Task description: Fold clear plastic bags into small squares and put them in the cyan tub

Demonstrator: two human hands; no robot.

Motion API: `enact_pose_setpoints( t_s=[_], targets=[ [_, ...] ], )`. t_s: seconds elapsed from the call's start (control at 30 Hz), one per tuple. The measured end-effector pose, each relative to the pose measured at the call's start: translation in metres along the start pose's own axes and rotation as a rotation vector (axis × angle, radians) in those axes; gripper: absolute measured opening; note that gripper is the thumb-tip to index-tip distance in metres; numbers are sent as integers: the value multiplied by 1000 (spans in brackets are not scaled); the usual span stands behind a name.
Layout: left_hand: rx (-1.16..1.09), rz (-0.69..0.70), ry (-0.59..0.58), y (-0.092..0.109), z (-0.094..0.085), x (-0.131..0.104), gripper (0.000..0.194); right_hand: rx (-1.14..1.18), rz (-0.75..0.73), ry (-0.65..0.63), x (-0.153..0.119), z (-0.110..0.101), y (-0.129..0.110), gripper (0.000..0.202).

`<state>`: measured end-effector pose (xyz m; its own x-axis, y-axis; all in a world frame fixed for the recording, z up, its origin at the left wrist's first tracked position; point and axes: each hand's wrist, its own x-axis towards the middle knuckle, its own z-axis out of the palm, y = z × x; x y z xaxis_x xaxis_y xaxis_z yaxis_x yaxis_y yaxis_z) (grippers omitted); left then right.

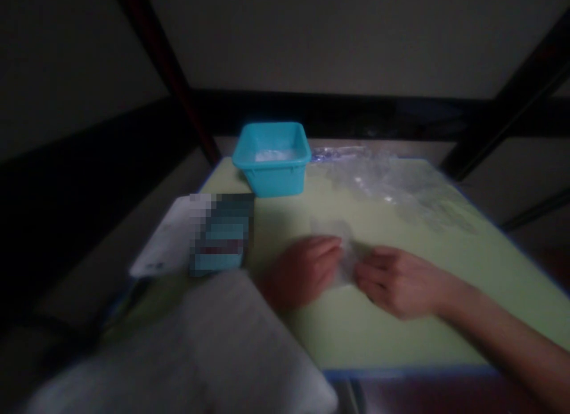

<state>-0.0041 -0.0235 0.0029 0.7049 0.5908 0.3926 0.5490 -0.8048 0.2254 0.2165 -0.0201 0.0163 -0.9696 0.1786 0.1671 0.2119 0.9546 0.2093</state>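
Low over the table, a small piece of clear plastic (pixel 345 272), perhaps a bag, lies between my hands. My left hand (pixel 307 268) has its fingers curled together at the plastic's left side. At its right edge, the bent fingers of my right hand (pixel 396 281) are pinched together on it. Both hands are slightly blurred, and their fingertips are partly hidden. Pale grey cloth (pixel 249 348) in the foreground hides my left forearm; I cannot tell whether it is a sleeve.
A turquoise plastic basket (pixel 278 181) with something whitish inside stands at the table's back. Crumpled clear plastic (pixel 392 182) spreads over the back right. White paper (pixel 167 239) and a pixelated dark-edged flat object (pixel 225 233) lie left. The yellow-green table (pixel 401 348) has blue edging.
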Motion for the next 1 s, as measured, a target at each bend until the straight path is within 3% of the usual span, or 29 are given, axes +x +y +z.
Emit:
enact_pose_setpoints(
  t_s=[0.17, 0.27, 0.4, 0.57, 0.83, 1.0],
  targets=[
    [-40, 223, -137, 9, -4, 0, 32, 101, -3, 81, -3, -4, 7, 21],
    [-76, 293, -231, 9, -4, -4, 50, 125, 44, 162, -7, -8, 17, 25],
    [-134, 312, -321, 7, -2, -7, 67, 107, 100, 226, -9, -9, 25, 27],
    [-206, 294, -287, 9, 1, -7, 72, 257, 112, 264, -6, -6, 19, 22],
    [-331, 256, -243, 10, 6, -8, 57, 654, 1, 69, 14, 7, -1, 70],
    [-350, 255, -267, 10, 8, -7, 56, 701, 42, -8, 16, 19, 3, 78]
  ],
)
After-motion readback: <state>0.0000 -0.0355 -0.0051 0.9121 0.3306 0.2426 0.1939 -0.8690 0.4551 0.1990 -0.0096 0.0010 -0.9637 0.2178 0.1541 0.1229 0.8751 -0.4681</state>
